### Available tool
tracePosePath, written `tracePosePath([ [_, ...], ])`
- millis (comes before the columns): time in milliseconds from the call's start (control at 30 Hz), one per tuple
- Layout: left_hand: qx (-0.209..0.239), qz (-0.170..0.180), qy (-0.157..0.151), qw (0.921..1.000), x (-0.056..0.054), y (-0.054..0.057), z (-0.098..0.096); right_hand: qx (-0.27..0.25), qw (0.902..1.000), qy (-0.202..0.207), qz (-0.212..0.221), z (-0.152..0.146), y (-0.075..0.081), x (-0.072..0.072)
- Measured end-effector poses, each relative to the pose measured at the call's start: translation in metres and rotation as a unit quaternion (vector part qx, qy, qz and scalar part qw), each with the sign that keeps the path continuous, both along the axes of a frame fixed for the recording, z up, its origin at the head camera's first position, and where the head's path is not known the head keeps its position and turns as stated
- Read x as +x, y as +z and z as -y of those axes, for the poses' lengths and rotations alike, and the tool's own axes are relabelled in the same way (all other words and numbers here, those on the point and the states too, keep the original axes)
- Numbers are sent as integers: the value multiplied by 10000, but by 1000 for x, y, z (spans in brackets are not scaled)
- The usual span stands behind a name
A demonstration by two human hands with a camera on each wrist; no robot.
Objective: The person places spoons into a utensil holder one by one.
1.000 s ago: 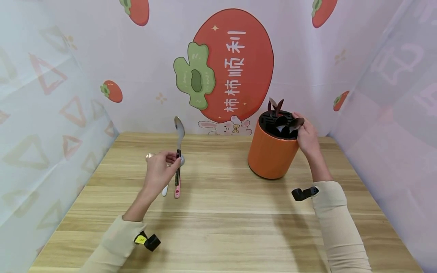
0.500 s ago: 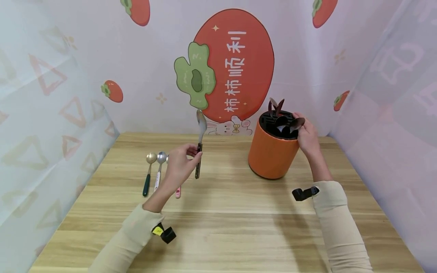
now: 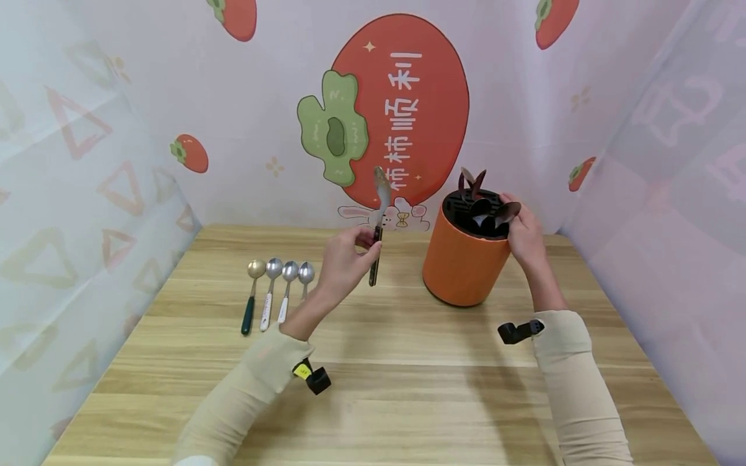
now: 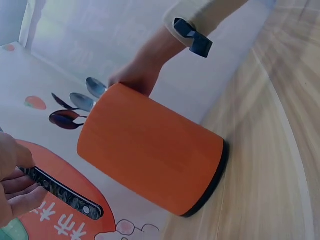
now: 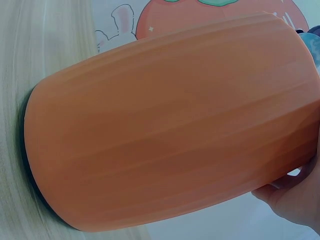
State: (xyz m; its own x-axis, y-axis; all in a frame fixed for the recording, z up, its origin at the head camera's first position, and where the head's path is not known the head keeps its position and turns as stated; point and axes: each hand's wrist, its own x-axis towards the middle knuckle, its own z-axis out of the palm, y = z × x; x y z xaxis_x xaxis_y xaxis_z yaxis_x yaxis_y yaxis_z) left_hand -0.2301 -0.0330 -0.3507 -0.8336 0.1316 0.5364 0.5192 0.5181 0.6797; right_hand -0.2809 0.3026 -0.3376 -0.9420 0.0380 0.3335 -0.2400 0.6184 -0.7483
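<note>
My left hand point(image 3: 351, 257) pinches a spoon point(image 3: 375, 259) by its dark patterned handle, bowl end up, above the table. In the left wrist view the handle point(image 4: 67, 195) shows rivets and lies between thumb and fingers. To its right stands an orange utensil holder point(image 3: 463, 265) with a black slotted top. Two dark reddish spoons and two metal-looking spoons point(image 3: 506, 211) stick out of the slots. My right hand point(image 3: 526, 236) grips the holder's upper right side at the rim; in the right wrist view its fingers bend against the orange wall point(image 5: 175, 125).
Left of my left arm several spoons lie in a row on the wooden table point(image 3: 408, 388): one with a green handle point(image 3: 248, 315), others with white handles point(image 3: 266, 312), the rightmost point(image 3: 305, 272) partly behind the forearm. A printed cloth point(image 3: 233, 97) hangs behind the table.
My left hand has carried the dark-handled spoon up and to the right, toward the holder, uncovering the row of spoons. The right hand and holder have stayed in place.
</note>
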Motion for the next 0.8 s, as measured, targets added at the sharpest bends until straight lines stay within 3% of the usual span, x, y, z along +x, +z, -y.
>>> tracePosePath([
  [800,529,-764,-823,9923,-33,56,-73,-51,10000,28,14,0,0,-1],
])
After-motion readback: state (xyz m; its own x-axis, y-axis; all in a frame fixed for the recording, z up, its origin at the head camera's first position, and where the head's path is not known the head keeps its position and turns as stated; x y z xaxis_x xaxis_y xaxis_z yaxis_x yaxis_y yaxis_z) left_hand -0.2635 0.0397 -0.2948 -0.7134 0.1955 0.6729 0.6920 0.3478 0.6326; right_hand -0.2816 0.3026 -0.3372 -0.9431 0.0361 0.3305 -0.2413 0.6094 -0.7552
